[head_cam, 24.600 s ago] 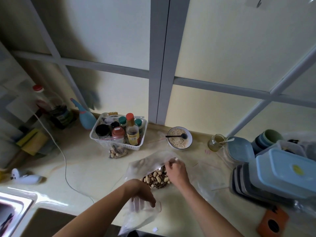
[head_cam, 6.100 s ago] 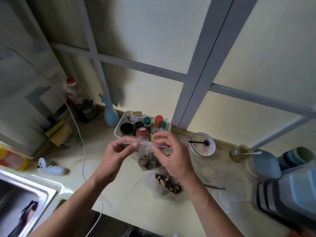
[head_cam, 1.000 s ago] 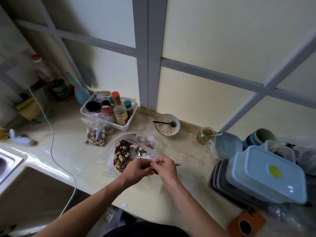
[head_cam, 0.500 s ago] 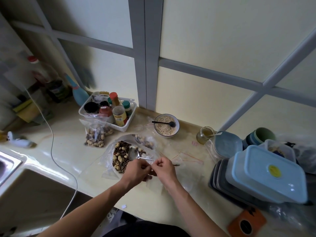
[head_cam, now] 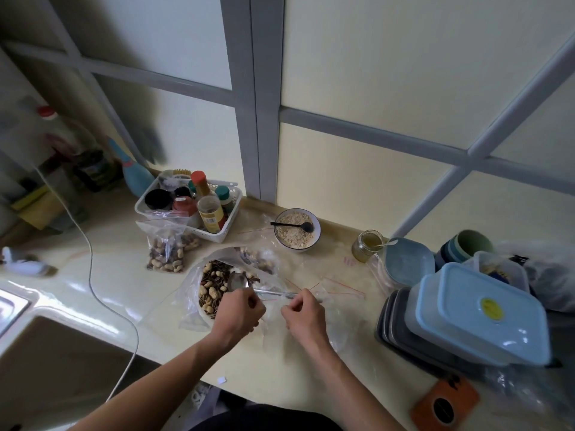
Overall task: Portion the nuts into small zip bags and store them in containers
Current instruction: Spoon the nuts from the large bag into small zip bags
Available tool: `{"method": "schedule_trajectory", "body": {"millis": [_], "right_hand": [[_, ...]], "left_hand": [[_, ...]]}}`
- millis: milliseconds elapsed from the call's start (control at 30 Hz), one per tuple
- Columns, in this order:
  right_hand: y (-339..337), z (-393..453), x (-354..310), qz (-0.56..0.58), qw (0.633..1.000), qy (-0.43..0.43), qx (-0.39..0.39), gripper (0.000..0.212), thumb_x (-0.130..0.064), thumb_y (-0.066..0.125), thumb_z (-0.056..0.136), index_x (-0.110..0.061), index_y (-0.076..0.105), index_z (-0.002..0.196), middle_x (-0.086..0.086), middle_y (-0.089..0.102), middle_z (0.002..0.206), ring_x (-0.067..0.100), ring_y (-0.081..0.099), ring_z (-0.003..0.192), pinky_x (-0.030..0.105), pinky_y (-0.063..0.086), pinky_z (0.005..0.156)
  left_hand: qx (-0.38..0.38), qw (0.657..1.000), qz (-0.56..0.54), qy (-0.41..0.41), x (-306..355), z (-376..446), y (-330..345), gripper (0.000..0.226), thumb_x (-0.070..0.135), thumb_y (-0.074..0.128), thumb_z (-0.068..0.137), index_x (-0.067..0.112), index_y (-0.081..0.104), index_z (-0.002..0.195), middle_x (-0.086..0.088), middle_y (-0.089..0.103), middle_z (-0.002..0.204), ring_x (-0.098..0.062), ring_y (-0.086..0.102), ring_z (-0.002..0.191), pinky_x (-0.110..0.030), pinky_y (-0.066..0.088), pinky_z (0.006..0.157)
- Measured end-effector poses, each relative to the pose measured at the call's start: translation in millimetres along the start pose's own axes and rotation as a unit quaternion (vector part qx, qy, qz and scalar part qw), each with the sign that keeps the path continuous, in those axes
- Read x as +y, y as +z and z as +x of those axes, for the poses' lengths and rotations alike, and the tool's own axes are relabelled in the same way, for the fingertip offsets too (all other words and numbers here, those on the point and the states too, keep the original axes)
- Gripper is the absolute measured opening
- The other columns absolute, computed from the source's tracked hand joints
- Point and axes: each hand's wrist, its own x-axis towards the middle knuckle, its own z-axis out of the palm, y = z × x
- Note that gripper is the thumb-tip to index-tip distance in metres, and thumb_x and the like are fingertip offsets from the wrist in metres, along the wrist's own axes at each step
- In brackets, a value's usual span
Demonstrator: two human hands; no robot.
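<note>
Two hands are pinched onto one empty small zip bag (head_cam: 273, 309): left hand (head_cam: 239, 312) curled at its left edge beside the big nut bag (head_cam: 214, 290) on the worktop (head_cam: 102, 275), right hand (head_cam: 303, 312) opposite, with containers (head_cam: 479, 315) stacked further right.

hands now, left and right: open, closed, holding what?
Left hand: closed, pinching the empty zip bag.
Right hand: closed, pinching the same bag's other side.
</note>
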Motion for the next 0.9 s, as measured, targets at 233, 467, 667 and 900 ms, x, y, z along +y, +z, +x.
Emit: {"method": "schedule_trajectory", "body": {"millis": [233,467,667,900], "right_hand": [[4.1,-0.3,-6.5,-0.011,0.995,-0.066,-0.067,0.01,-0.016,0.064,0.081,-0.022,0.056,0.083,-0.006,0.059,0.072,0.022,0.067,0.071,0.047,0.059,0.074],[-5.5,2.8,-9.3,-0.18,0.972,-0.151,0.018,0.019,-0.001,0.06,0.078,-0.018,0.052,0.083,0.0,0.059,0.088,0.021,0.055,0.078,0.033,0.044,0.068],[-7.0,5.4,-23.1,-0.258,0.941,-0.218,-0.002,0.02,-0.003,0.055,0.085,-0.014,0.054,0.102,0.005,0.057,0.107,0.027,0.058,0.098,0.031,0.041,0.073],[0.4,-14.1,-46.3,-0.158,0.901,-0.404,-0.029,0.019,-0.011,0.047,0.082,-0.016,0.059,0.095,0.0,0.059,0.097,0.018,0.054,0.092,0.026,0.046,0.081]], "left_hand": [[-0.076,0.996,0.035,0.005,10.9,-1.4,6.0,0.021,0.023,0.074,0.079,0.008,0.059,0.083,-0.006,0.07,0.062,-0.017,0.067,0.047,-0.034,0.058,0.049],[0.047,0.998,0.047,-0.022,-0.4,4.0,-2.7,0.009,0.01,0.058,0.069,0.016,0.056,0.075,-0.005,0.066,0.069,-0.023,0.065,0.05,-0.042,0.057,0.05],[0.05,0.999,0.017,0.007,11.8,5.2,-2.0,0.017,-0.006,0.056,0.069,0.009,0.055,0.074,-0.009,0.053,0.087,-0.027,0.061,0.061,-0.033,0.052,0.035],[0.054,0.998,0.019,0.007,22.2,2.0,-0.5,0.026,0.004,0.063,0.081,0.014,0.045,0.064,0.003,0.052,0.062,-0.016,0.051,0.053,-0.012,0.039,0.043]]}}
